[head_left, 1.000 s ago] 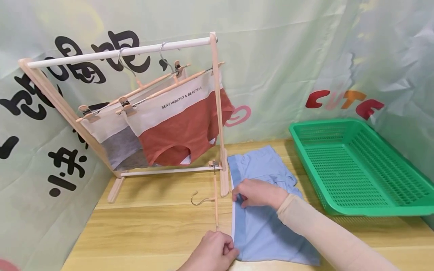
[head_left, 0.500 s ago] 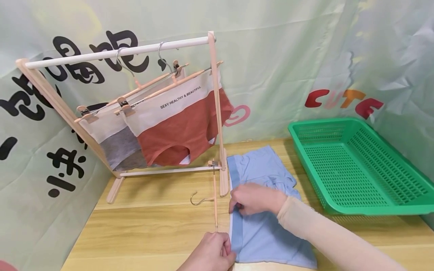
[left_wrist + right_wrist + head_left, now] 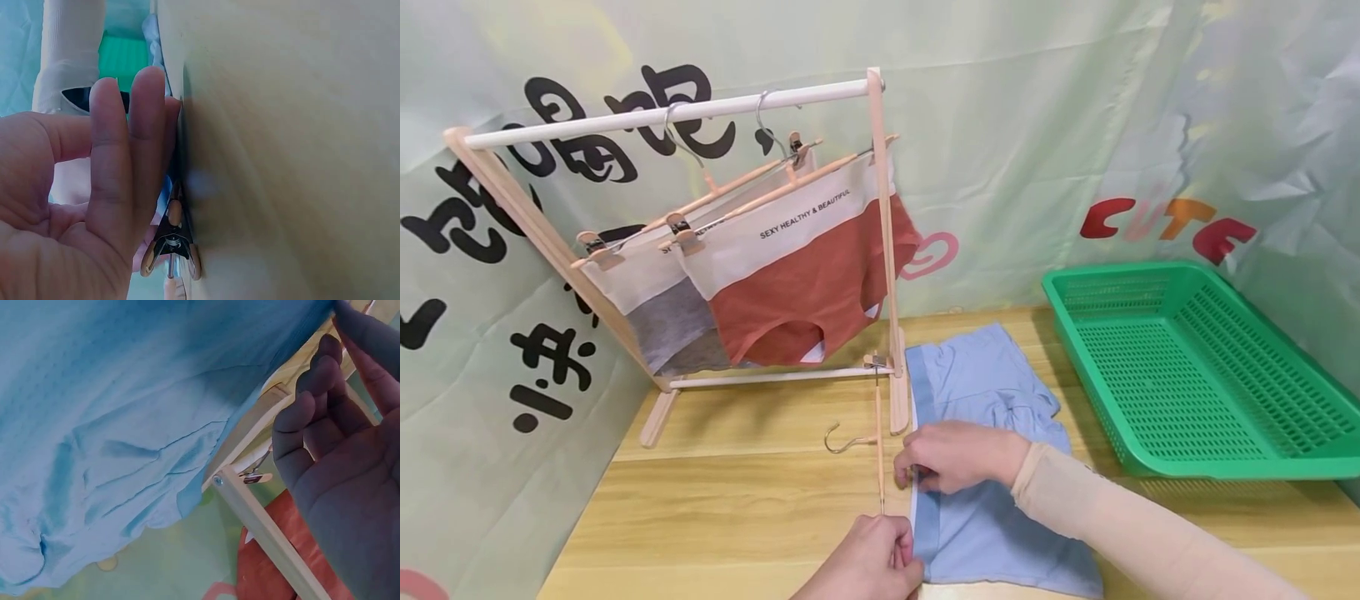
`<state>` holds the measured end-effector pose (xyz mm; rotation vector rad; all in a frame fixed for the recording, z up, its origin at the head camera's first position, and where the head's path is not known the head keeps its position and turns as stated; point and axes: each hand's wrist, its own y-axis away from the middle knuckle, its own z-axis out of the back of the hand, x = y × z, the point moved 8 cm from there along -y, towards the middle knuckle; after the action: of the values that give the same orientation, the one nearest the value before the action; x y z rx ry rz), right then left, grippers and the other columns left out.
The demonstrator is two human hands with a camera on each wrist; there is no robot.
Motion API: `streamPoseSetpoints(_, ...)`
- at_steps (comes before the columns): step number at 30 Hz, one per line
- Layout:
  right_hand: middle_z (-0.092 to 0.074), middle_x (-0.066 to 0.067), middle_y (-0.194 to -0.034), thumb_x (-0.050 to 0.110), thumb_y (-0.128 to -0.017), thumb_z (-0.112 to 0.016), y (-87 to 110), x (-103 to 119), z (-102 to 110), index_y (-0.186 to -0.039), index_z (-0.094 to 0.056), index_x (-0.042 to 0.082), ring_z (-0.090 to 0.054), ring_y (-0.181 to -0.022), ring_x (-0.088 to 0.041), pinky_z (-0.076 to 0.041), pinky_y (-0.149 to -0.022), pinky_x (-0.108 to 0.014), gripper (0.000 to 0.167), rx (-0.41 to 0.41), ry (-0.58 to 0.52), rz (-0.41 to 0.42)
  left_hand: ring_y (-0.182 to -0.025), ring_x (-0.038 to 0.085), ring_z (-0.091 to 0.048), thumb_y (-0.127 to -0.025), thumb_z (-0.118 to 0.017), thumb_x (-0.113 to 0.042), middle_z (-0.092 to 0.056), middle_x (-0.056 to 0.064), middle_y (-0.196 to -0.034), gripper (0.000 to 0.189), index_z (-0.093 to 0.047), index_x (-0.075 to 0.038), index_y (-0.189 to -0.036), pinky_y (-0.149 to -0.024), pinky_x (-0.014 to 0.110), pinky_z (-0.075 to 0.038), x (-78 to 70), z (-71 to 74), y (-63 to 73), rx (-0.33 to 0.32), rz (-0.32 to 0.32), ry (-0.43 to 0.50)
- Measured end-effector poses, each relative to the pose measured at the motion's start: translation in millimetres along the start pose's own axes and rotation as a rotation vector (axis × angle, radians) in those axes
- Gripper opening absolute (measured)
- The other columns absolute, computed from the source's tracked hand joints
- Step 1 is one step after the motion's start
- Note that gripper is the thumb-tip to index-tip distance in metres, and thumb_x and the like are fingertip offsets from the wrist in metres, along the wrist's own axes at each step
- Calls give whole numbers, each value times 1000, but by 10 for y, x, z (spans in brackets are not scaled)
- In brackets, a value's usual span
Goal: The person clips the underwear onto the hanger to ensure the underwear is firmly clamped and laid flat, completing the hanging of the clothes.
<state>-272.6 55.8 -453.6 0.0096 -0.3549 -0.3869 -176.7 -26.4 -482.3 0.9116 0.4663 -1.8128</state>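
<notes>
A pair of light-blue boxer briefs (image 3: 977, 533) lies flat on the table, its darker waistband running along the left side. At the near end of that waistband, my left hand (image 3: 872, 554) pinches the corner, covering the near end of a clip hanger (image 3: 881, 442). In the left wrist view, a hanger clip (image 3: 173, 240) shows beyond the left hand's fingers (image 3: 111, 144). My right hand (image 3: 958, 454) reaches over the briefs with curled fingers. Its thumb and index finger meet at the waistband edge in the right wrist view, where the right hand (image 3: 350, 437) partly covers the view.
Behind, a wooden rack (image 3: 891, 275) carries red-and-white briefs (image 3: 797, 308) and grey-and-white briefs (image 3: 670, 325) on clip hangers. To the right stands a green basket (image 3: 1157, 467). The loose hanger's far clip (image 3: 875, 361) lies by the rack's lower bar.
My right hand has slid along the waistband towards the near end, its fingers now closer to the hanger. The left hand stays at the near corner.
</notes>
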Motion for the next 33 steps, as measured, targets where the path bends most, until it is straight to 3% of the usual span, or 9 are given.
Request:
streamPoseSetpoints(12, -60, 16, -83, 9, -90, -82, 104, 10, -16, -92, -77, 31, -50, -78, 2, -47, -74, -18, 22, 34, 21, -9, -54, -7, -47, -86, -76, -11, -50, -19, -58, 26, -56, -18, -72, -54, 14, -40, 33, -32, -8, 33, 27, 45)
streamPoseSetpoints(18, -66, 16, -92, 6, -92, -78, 85, 83, -40, -102, -80, 31, -54, -81, 5, -48, -74, -16, 27, 55, -17, 30, -55, -9, -46, -85, -75, -12, -50, -21, -58, 23, -57, -18, -72, -54, 13, -40, 14, 2, -15, 18, -1, 9)
streamPoseSetpoints(22, -60, 17, -87, 7, -92, -78, 89, 108, -56, -94, -78, 29, -49, -78, 4, -44, -70, -15, 22, 70, -40, 18, -56, -10, -46, -83, -75, -13, -50, -21, -59, 22, -57, -18, -71, -54, 12, -40, 1, 5, -12, 9, -13, -6)
streamPoseSetpoints(28, -54, 15, -80, 4, -92, -75, 65, 139, 1, -85, -69, 25, -46, -73, 4, -42, -66, -14, 23, -8, -17, 41, -53, -9, -47, -87, -75, -14, -51, -21, -57, 25, -56, -19, -72, -53, 14, -41, 84, -54, -30, 25, -11, 19)
streamPoseSetpoints(33, -59, 15, -81, 9, -93, -78, -14, 216, -26, -87, -69, 28, -52, -72, 2, -45, -66, -13, 21, -96, 158, 146, -53, -7, -49, -93, -76, -23, -52, -22, -56, 30, -57, -23, -71, -54, 15, -42, 301, -163, -93, 46, 5, 2)
